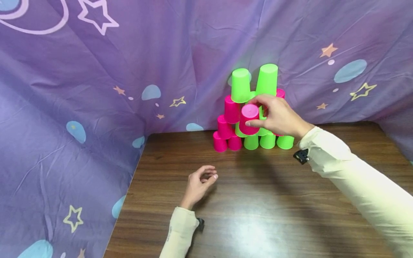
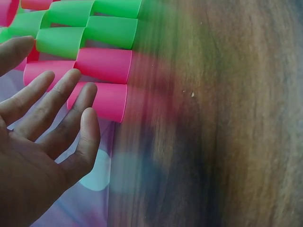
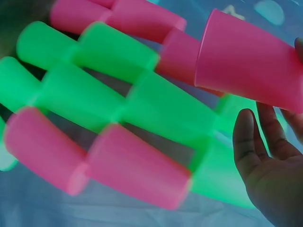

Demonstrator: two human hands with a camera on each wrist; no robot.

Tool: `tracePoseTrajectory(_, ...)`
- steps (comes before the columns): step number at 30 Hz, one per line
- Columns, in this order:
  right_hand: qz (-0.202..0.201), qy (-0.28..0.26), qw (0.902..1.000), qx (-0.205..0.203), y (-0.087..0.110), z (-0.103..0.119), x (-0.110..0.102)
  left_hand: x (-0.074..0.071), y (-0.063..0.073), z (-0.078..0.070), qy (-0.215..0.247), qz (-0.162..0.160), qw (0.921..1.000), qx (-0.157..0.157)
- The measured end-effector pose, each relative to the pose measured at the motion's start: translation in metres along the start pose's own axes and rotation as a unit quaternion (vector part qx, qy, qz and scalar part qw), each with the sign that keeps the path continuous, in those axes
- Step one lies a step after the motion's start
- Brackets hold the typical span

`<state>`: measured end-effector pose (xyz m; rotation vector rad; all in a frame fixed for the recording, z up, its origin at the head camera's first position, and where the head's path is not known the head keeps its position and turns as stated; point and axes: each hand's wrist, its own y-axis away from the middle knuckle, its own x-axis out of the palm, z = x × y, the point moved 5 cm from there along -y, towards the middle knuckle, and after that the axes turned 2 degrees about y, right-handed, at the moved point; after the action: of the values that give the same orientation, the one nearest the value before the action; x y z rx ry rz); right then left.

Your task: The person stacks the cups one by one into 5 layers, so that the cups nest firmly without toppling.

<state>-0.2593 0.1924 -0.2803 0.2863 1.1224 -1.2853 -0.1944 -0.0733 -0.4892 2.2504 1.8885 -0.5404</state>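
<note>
My right hand point(image 1: 279, 116) pinches an upside-down pink cup point(image 1: 250, 122) between thumb and fingers, in front of a stacked wall of cups. In the right wrist view the held pink cup point(image 3: 251, 61) appears large beside the fingers. Two green cups, the left one point(image 1: 240, 86) and the right one point(image 1: 267, 79), form the top row with a gap between them. Lower rows mix pink cups point(image 1: 220, 141) and green cups point(image 1: 285, 142); the hand hides some. Left of the wall, my left hand point(image 1: 198, 184) hovers near the table, fingers loosely bent around nothing.
The stack stands at the back of a brown wooden table point(image 1: 167, 157). Right behind it hangs a purple cloth point(image 1: 200, 71) with stars and blue spots, which also runs along the left side. Each wrist carries a small black device point(image 1: 301, 156).
</note>
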Motion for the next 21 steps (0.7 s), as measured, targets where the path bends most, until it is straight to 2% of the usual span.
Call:
tracePoseTrajectory(11,-0.005,-0.013,0.9996,0.026,-0.035,0.024,-0.057,0.004,0.003,0.001,-0.012,0.016,0.9998,0.005)
tracePoseTrajectory(17,-0.013,-0.019,0.9979,0.06,-0.048,0.026,-0.075,0.006,0.006,0.003,-0.003,0.013,0.9999,-0.001)
tracePoseTrajectory(21,-0.026,-0.023,0.9969,0.071,-0.055,0.026,-0.083,0.008,0.007,0.004,-0.007,0.022,0.9997,-0.005)
